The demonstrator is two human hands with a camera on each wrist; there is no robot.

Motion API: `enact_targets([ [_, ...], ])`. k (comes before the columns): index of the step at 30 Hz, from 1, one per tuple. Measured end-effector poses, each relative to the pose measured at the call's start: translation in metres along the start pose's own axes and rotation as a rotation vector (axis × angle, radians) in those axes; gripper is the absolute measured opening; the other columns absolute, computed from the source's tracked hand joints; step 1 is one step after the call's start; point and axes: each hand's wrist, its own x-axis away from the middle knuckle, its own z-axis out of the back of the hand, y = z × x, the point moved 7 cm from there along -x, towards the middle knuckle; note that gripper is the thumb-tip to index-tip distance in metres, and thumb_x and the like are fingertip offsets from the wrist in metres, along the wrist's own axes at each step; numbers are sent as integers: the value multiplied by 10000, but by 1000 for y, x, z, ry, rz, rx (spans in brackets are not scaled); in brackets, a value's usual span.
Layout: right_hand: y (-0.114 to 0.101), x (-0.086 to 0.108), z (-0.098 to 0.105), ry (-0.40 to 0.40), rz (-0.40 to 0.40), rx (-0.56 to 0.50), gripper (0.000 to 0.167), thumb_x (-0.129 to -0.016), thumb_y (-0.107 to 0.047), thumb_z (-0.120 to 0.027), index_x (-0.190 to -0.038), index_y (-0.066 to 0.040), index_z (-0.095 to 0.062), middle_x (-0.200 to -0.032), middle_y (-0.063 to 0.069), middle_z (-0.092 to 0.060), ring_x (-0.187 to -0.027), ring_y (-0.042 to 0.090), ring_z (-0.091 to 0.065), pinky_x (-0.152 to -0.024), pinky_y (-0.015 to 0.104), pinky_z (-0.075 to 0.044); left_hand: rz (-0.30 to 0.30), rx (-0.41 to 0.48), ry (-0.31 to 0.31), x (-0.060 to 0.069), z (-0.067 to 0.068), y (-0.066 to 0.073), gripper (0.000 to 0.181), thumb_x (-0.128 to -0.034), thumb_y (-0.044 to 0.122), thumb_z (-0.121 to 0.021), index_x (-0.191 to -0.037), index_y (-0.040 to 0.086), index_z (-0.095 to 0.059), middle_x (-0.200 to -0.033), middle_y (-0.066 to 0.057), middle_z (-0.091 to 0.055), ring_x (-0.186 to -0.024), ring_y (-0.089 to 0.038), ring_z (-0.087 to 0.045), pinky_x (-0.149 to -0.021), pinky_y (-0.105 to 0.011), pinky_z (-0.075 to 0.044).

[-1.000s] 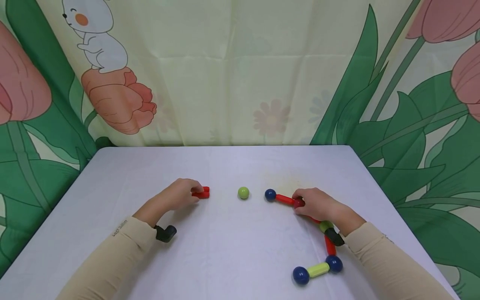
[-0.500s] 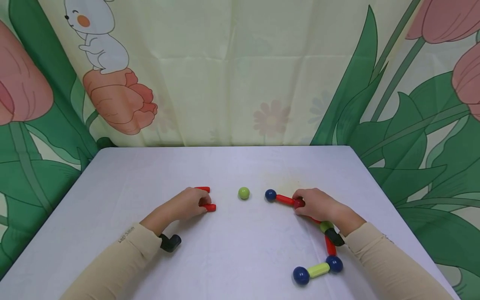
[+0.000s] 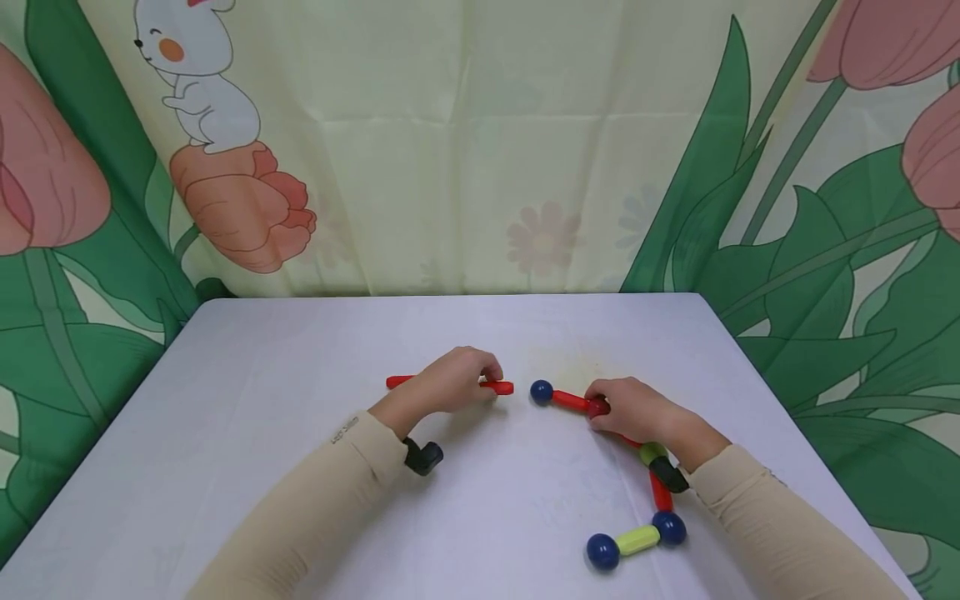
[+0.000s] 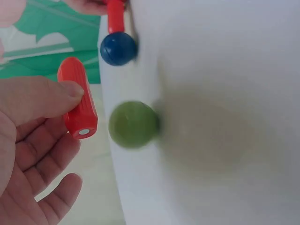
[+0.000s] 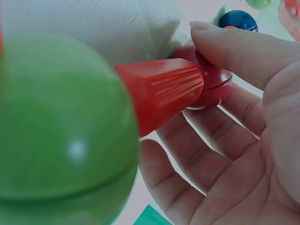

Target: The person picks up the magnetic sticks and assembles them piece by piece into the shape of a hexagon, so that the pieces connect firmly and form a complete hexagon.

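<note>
My left hand (image 3: 453, 379) pinches a red magnetic rod (image 4: 78, 101) between thumb and fingers, above the white table; a pale magnet shows in its end. A loose green ball (image 4: 133, 124) lies beside it in the left wrist view, hidden behind the hand in the head view. My right hand (image 3: 645, 408) grips a red ball (image 5: 211, 77) in a chain of magnetic balls and rods. One red rod (image 3: 570, 401) links that ball to a blue ball (image 3: 542, 392) at the chain's far end. Another red rod (image 5: 161, 89) joins it to a green ball (image 5: 65, 126).
Nearer, the chain continues through a red rod (image 3: 661, 492), a blue ball (image 3: 668, 527) and a yellow-green rod (image 3: 637, 540) to another blue ball (image 3: 603, 551). A second loose red rod (image 3: 398, 382) lies left on the table (image 3: 480, 500). A printed curtain (image 3: 450, 167) hangs behind.
My left hand has drawn one red rod away from the other and carried it rightward to the green ball. The right hand keeps its grip in place.
</note>
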Motion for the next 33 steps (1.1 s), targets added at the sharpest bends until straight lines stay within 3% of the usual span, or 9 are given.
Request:
enact_targets([
  [6,1,0,-1,0,-3,-4,382,-868,-164,-792,-1214,-82,-650,-942,23,-613,-897,218,-551,-805,399,-552,50,1,-40,-32,-6,7,204,-921,108,-722,-1124,101,-703,-1003,1,-672,-872,-168,-570,-763,-254,-492],
  [12,1,1,-1,-3,-7,-13,379,-869,-160,-792,-1212,-83,-650,-936,23,-609,-893,219,-549,-803,397,-550,75,22,-66,-45,-12,7,208,-929,115,-714,-1136,102,-699,-993,0,-662,-878,-175,-569,-757,-251,-495],
  [21,0,1,0,-2,-6,-11,384,-872,-165,-790,-1219,-84,-648,-928,24,-605,-885,217,-546,-791,382,-546,42,-5,-62,-48,-17,8,193,-929,117,-721,-1118,83,-711,-980,-13,-676,-875,-180,-565,-795,-263,-489],
  [33,0,1,0,0,-6,-13,389,-869,-165,-792,-1221,-83,-646,-936,26,-605,-891,218,-545,-787,381,-545,66,-1,-105,-46,-26,0,147,-922,126,-726,-1064,95,-704,-876,-6,-626,-828,-187,-557,-758,-264,-485],
])
